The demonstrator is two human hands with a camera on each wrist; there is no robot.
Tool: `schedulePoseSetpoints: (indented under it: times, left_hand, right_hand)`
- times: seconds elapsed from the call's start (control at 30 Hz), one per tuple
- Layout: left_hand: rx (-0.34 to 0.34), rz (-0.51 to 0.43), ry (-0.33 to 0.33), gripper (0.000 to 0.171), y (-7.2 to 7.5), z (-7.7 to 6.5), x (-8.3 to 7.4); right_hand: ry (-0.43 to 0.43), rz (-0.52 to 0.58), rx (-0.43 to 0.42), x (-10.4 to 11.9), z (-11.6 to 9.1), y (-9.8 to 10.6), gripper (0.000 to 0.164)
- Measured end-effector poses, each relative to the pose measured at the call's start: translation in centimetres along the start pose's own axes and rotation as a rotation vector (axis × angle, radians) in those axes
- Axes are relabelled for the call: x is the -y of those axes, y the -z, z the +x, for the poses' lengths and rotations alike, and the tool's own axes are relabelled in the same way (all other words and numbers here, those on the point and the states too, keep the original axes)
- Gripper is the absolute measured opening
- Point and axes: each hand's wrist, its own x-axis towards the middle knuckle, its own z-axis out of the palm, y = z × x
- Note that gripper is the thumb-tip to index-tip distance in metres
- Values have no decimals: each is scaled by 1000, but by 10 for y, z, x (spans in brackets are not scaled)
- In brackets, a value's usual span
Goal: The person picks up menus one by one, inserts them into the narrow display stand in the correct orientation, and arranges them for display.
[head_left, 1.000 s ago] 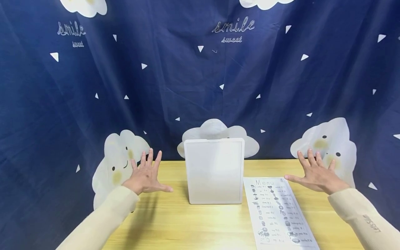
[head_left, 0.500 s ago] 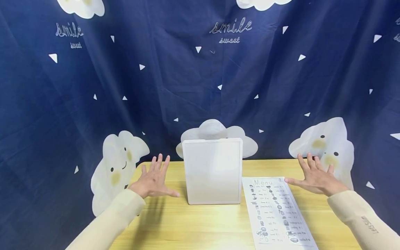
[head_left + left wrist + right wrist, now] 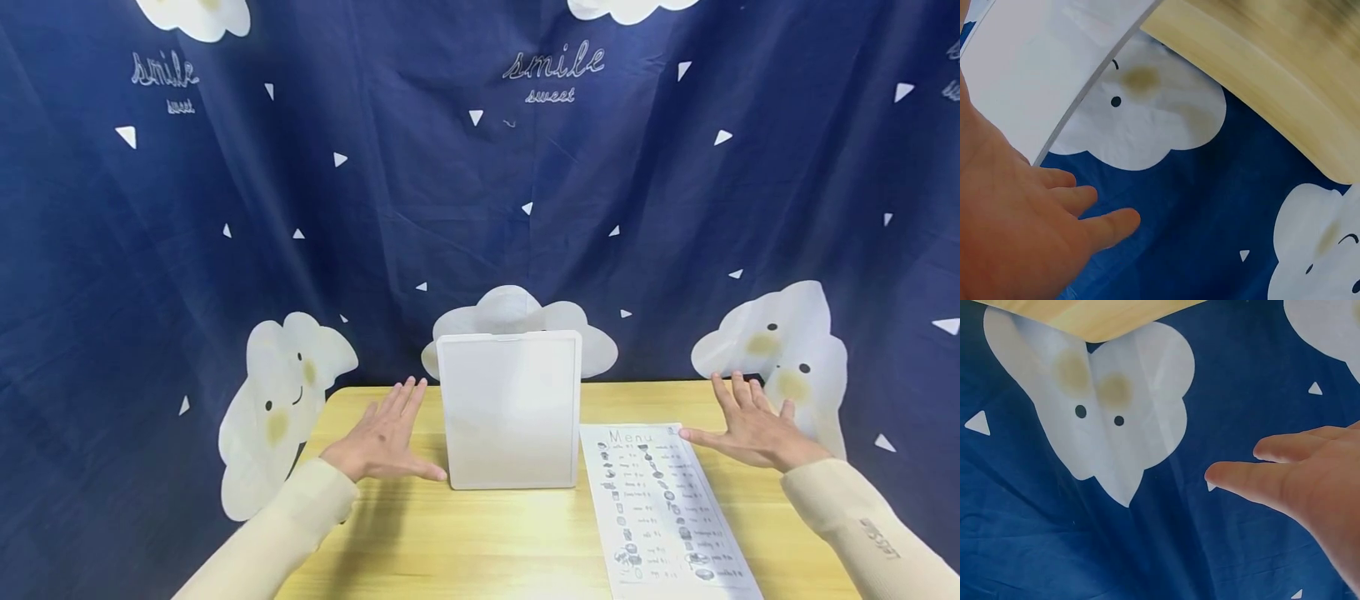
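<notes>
A white rectangular board with a thin raised frame stands upright near the middle of the table. Just left of it is my left hand, fingers straight and thumb stretched toward the board's lower left edge; whether the thumb touches it I cannot tell. The left wrist view shows that hand beside the white board. Over the table's right side my right hand is spread and holds nothing. Its thumb is close to the top right corner of a printed sheet headed "Menu", which lies flat right of the board.
The light wooden table ends at a back edge just behind the board. Behind it hangs a dark blue curtain printed with white clouds and triangles. A small dark object, partly hidden, shows behind my right fingers.
My left hand has moved right, up close to the board, and its fingers have drawn nearer together. The right hand stays nearly still. Board and menu sheet keep their places; the head view shifted slightly.
</notes>
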Motion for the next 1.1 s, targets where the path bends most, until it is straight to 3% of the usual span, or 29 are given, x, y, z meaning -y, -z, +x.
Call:
schedulePoseSetpoints:
  times: [0.37, 0.63, 1.1]
  left_hand:
    - [-14, -86, -66, 134, -16, 10, -13]
    - [-1, -147, -52, 132, -29, 15, -24]
    - [48, -306, -6, 124, -48, 26, -36]
  right_hand:
    - [-11, 49, 5, -5, 2, -7, 116]
    - [-11, 87, -5, -8, 3, -12, 116]
    - [-30, 203, 60, -15, 6, -20, 117]
